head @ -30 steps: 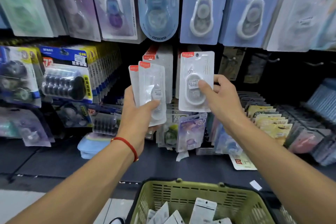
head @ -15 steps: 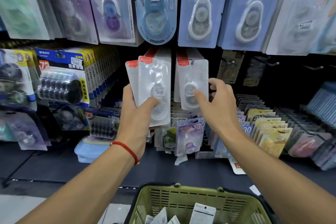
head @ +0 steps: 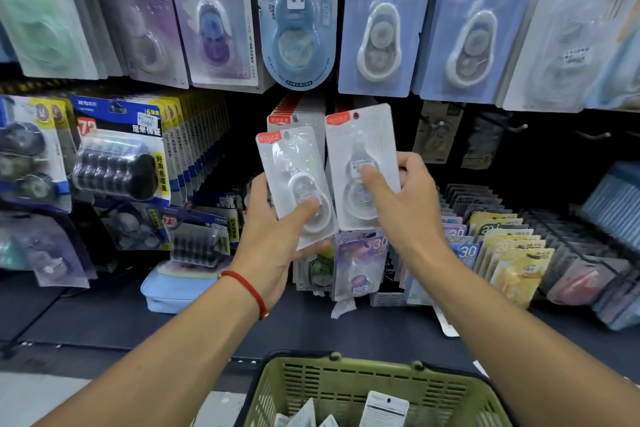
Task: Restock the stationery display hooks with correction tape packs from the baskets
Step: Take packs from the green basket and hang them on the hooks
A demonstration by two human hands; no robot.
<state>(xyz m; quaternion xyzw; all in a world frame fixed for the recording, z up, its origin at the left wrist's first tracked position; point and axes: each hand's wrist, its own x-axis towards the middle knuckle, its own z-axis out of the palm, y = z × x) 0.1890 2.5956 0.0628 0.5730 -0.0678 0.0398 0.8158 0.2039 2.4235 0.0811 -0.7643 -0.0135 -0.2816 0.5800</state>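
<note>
"30" on purple pack (head: 360, 263) (shelf)

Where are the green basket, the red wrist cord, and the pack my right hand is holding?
green basket (head: 349, 365): head view, on its far rim.
red wrist cord (head: 250, 289): head view, on the cord across the left wrist.
white correction tape pack (head: 367, 135): head view, on its upper card, above the thumb.

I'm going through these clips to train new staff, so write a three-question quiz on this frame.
1. True or false: both hands hold white packs.
2. Which wrist wears the red bracelet? A) left B) right
3. Fill in: the basket below the arms is ____ in colour.

Key: 1 true: left hand grips one pack, right hand pinches another pack. 2 A. 3 green.
</note>
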